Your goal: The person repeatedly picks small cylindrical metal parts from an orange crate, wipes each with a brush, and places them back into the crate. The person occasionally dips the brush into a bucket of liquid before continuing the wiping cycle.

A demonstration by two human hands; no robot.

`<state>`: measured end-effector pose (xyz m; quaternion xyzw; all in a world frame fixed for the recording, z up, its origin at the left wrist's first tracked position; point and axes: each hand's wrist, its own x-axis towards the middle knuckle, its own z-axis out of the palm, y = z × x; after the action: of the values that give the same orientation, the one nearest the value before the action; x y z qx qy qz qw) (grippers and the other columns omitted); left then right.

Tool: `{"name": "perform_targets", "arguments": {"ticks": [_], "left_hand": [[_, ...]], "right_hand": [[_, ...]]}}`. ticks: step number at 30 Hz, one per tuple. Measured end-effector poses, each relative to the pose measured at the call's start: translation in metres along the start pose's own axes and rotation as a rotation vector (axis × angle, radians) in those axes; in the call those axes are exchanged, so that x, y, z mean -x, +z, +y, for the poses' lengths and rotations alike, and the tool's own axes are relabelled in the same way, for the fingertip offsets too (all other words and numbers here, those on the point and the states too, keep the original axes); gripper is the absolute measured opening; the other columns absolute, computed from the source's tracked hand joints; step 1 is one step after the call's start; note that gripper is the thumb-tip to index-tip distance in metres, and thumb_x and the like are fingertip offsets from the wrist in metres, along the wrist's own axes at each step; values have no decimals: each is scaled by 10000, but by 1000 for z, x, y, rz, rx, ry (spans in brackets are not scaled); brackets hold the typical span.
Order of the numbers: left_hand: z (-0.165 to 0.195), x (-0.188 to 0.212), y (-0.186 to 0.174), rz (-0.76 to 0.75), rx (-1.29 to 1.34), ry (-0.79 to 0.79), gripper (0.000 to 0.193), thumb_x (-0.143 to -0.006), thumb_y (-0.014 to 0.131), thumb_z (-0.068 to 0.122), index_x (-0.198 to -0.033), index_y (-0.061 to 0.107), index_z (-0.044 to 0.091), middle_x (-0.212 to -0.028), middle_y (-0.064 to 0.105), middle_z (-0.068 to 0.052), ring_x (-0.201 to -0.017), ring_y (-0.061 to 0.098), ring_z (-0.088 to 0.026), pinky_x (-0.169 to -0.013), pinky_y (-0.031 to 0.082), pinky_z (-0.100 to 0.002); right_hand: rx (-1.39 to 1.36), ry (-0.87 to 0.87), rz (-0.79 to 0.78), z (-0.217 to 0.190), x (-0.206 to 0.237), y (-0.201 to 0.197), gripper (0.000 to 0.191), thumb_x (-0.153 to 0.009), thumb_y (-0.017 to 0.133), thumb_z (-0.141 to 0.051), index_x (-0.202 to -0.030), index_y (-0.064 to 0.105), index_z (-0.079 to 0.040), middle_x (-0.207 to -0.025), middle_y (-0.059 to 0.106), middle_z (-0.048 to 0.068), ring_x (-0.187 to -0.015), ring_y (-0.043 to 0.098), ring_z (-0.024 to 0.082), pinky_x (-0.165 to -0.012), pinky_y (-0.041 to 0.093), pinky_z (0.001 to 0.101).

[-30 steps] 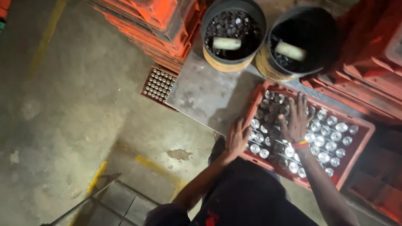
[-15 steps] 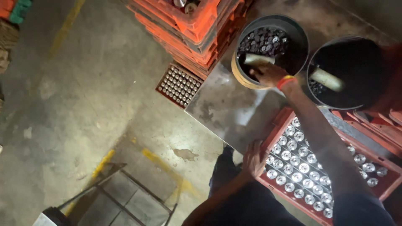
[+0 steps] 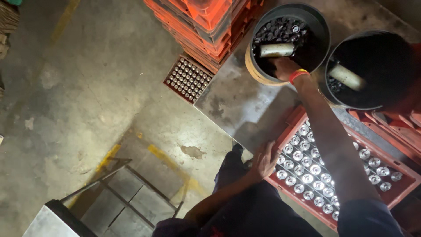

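Beside bucket [image 3: 258, 72]: second bucket [image 3: 372, 98], stacked crates [image 3: 193, 22].

My right hand [image 3: 284, 68] reaches down into the nearer bucket [image 3: 324, 30], which is full of dark bottle caps [image 3: 280, 31] with a pale cylinder [image 3: 276, 50] lying on top of them; whether my fingers hold any caps I cannot tell. My left hand [image 3: 263, 160] grips the near corner of the red crate [image 3: 394, 193] of capped bottles [image 3: 307, 166], which sits on the metal bench [image 3: 237, 105]. A second bucket [image 3: 372, 66] stands just beside the first. On the floor, stacked red crates [image 3: 201, 26] rise beside another crate of bottles [image 3: 188, 79].
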<state>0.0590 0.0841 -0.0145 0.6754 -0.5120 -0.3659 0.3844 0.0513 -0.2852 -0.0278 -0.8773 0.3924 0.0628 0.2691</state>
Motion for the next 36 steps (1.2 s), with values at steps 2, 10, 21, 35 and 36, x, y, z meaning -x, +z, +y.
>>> {"name": "perform_targets", "arguments": {"ticks": [2, 10, 21, 35, 36], "left_hand": [[-3, 1, 1, -7, 14, 1, 390, -1047, 603, 263, -1342, 546, 14, -1206, 622, -275, -1070, 610, -454, -932, 493, -511], [-21, 4, 9, -52, -59, -53, 426, -1058, 553, 302, -1350, 527, -7, -1221, 590, -309, -1085, 574, -488, -934, 474, -549], [-9, -9, -6, -31, -124, -69, 316, -1046, 519, 291, -1232, 589, 47, -1209, 607, -201, -1074, 589, -432, -913, 503, -524], [-5, -12, -11, 159, -181, -9, 385, -1054, 493, 360, -1255, 605, 51, -1311, 606, -213, -1127, 595, -449, -939, 506, -510], [-6, -12, -11, 153, -184, -13, 387, -1051, 491, 361, -1254, 605, 51, -1311, 604, -213, -1119, 594, -448, -926, 509, -507]], "right_hand": [[39, -22, 54, 1, -1, 2, 412, -832, 630, -95, -1234, 684, -27, -1185, 703, 276, -1141, 660, 455, -1028, 510, 495], [-142, -40, 399, -22, 13, -15, 256, -977, 639, -180, -1182, 701, -41, -1079, 693, 290, -978, 644, 515, -885, 514, 556], [8, 61, 156, -30, 4, -26, 352, -948, 632, -339, -1237, 736, -166, -1173, 714, 218, -1093, 664, 437, -957, 521, 522], [-101, 61, 225, -40, 3, -31, 342, -972, 652, -316, -1270, 724, -165, -1180, 682, 262, -1071, 650, 455, -909, 520, 531], [-118, 58, 305, -44, 7, -33, 319, -980, 659, -320, -1257, 734, -180, -1154, 684, 269, -1040, 654, 465, -885, 527, 538]]}}
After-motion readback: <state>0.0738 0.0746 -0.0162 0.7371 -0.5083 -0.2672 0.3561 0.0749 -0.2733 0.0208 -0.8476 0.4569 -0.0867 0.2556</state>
